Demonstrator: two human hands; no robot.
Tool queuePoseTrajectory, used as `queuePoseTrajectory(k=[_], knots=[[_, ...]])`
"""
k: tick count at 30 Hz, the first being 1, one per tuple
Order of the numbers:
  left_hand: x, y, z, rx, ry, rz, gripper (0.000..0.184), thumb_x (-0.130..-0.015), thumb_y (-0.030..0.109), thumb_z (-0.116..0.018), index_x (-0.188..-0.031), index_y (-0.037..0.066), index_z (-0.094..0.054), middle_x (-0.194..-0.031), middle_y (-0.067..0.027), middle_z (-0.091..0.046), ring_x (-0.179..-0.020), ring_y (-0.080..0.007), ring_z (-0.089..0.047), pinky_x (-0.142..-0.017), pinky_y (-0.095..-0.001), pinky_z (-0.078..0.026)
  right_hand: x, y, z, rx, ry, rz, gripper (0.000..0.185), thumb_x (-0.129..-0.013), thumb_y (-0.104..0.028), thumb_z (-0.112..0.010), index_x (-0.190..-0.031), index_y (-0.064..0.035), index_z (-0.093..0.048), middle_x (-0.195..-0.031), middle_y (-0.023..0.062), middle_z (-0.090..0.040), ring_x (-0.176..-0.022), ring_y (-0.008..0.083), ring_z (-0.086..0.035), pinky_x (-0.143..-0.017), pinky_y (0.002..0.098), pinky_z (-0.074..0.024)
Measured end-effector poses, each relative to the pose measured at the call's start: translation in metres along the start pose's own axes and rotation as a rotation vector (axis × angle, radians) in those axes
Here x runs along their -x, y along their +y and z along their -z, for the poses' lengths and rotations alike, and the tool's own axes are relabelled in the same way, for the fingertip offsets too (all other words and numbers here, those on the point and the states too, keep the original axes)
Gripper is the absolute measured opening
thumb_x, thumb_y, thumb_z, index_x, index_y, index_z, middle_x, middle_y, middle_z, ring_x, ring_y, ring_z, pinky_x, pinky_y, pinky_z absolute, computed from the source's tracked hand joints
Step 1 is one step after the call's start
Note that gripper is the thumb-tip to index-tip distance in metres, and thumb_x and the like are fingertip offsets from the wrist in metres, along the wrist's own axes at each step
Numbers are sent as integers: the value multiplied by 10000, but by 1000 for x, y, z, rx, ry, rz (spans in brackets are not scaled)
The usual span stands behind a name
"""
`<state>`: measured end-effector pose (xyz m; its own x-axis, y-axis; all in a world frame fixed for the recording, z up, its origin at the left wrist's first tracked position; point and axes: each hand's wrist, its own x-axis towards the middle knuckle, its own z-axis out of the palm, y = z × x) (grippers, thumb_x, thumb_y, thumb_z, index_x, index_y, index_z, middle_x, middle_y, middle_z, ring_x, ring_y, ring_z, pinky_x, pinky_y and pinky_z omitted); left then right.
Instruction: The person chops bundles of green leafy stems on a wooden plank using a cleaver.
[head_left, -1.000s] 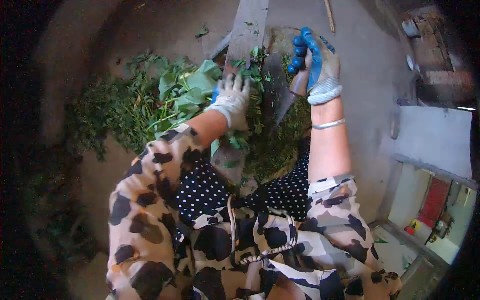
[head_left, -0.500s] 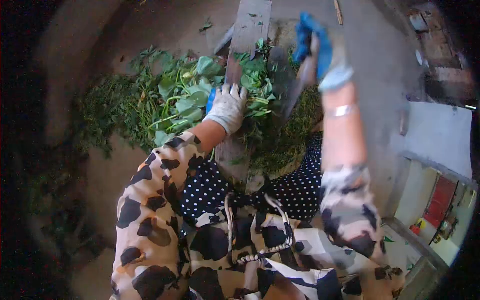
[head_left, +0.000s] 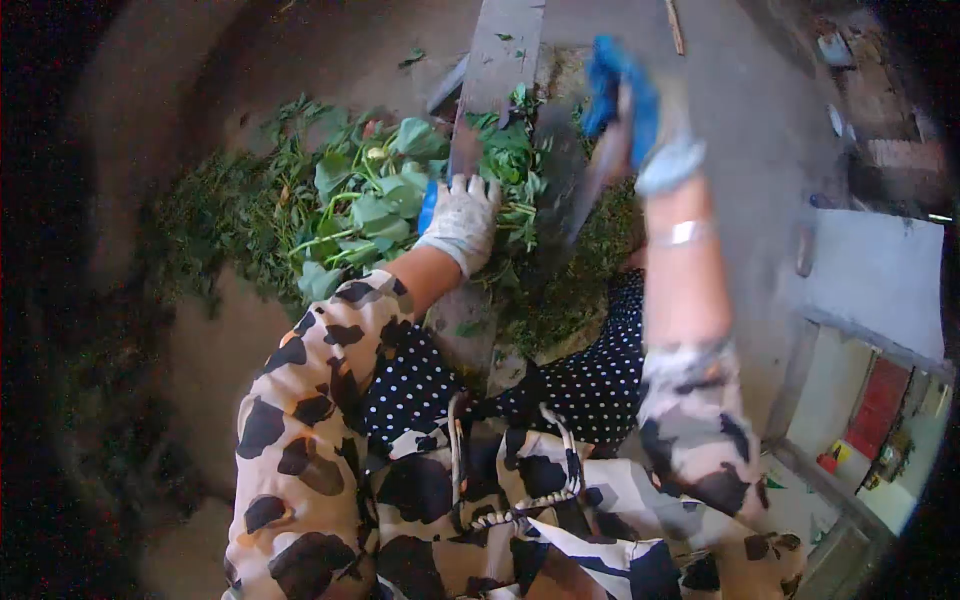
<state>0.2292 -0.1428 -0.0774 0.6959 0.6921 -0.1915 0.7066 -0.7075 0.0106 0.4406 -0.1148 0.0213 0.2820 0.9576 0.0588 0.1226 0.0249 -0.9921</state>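
Observation:
A bundle of leafy green stems (head_left: 372, 205) lies across a wooden plank (head_left: 497, 70), its cut ends just right of my left hand. My left hand (head_left: 462, 215), in a white and blue work glove, presses down on the bundle with its fingers curled over the stems. To the right, my right hand (head_left: 640, 110), also gloved, is raised and closed round the handle of a large knife (head_left: 592, 185). The blade points down toward the plank's right side and is blurred by motion. Chopped greens (head_left: 560, 300) lie below the blade.
More loose greens (head_left: 230, 200) spread over the ground at the left. A thin stick (head_left: 676, 27) lies at the top right. A pale panel (head_left: 875, 270) and a red object (head_left: 880, 400) stand at the right edge.
My right hand and the knife have shifted slightly downward and remain raised. My left hand has moved a little to the right and down on the stems.

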Motion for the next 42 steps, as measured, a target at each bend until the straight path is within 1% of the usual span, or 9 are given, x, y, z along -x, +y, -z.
queuePoseTrajectory(k=[5, 7, 9, 12, 16, 18, 25, 33, 42], knots=[[-15, -1, 16, 36, -185, 17, 441, -741, 190, -566, -1153, 56, -488, -1137, -143, -520, -1070, -302, -486, -894, -462, -385, -47, -17, 9, -638, -26, -306, 218, -822, -298, -600, -744, -95, -583, -606, 16, -544, -504, 151, -510, -480, 282, -432], [-15, 2, 5, 2, -167, 25, 482, -718, 209, -593, -1163, 62, -479, -1125, -135, -526, -1072, -302, -488, -877, -455, -395, -7, 44, 6, 607, 101, 323, 215, -852, -265, -568, -822, -54, -603, -651, 31, -556, -511, 136, -519, -461, 285, -417], [-15, 6, -11, -13, -29, 92, 498, -690, 234, -622, -1143, 77, -486, -1103, -120, -534, -1072, -298, -489, -851, -447, -407, 90, 24, -52, -390, 355, -15, 175, -873, -201, -564, -767, -64, -583, -626, 48, -577, -480, 139, -544, -409, 264, -442], [-14, 3, -21, 7, -3, 78, 518, -702, 226, -609, -1180, 79, -474, -1120, -119, -528, -1071, -295, -486, -864, -452, -402, 118, 17, -60, -344, 245, -260, 90, -794, -111, -662, -852, -62, -613, -652, 7, -592, -537, 114, -550, -476, 259, -456], [-7, 9, -10, -20, -12, 24, 503, -700, 197, -608, -1170, 69, -482, -1111, -132, -520, -1072, -309, -481, -901, -477, -382, -4, 36, 17, 131, -45, 93, 146, -835, -198, -552, -773, -81, -615, -622, 12, -576, -522, 132, -545, -449, 283, -441], [-20, 6, 3, -8, -60, 25, 518, -691, 200, -617, -1173, 70, -481, -1116, -133, -518, -1079, -310, -476, -904, -480, -381, -42, -11, 14, -375, -82, -155, 149, -807, -189, -530, -731, -91, -612, -621, 32, -571, -530, 138, -547, -457, 296, -440], [-12, 14, -6, 29, -98, 83, 402, -758, 191, -564, -1142, 84, -515, -1126, -126, -533, -1072, -297, -487, -890, -507, -376, 121, 8, -71, -346, 395, 55, 216, -845, -278, -612, -735, -99, -562, -620, 20, -552, -421, 123, -480, -377, 260, -380], [-16, 13, 10, 4, -153, 22, 432, -737, 185, -597, -1146, 80, -509, -1136, -121, -531, -1090, -306, -469, -916, -504, -362, -43, -13, 4, -500, -18, -331, 205, -830, -277, -574, -779, -80, -598, -608, 43, -564, -478, 165, -518, -438, 329, -433], [-22, 16, -10, 94, -66, 131, 438, -764, 212, -571, -1177, 86, -496, -1148, -123, -521, -1101, -317, -458, -920, -553, -329, 93, 4, -51, -348, 282, -287, 182, -822, -249, -646, -758, -92, -578, -596, 42, -542, -408, 149, -502, -362, 288, -417]])
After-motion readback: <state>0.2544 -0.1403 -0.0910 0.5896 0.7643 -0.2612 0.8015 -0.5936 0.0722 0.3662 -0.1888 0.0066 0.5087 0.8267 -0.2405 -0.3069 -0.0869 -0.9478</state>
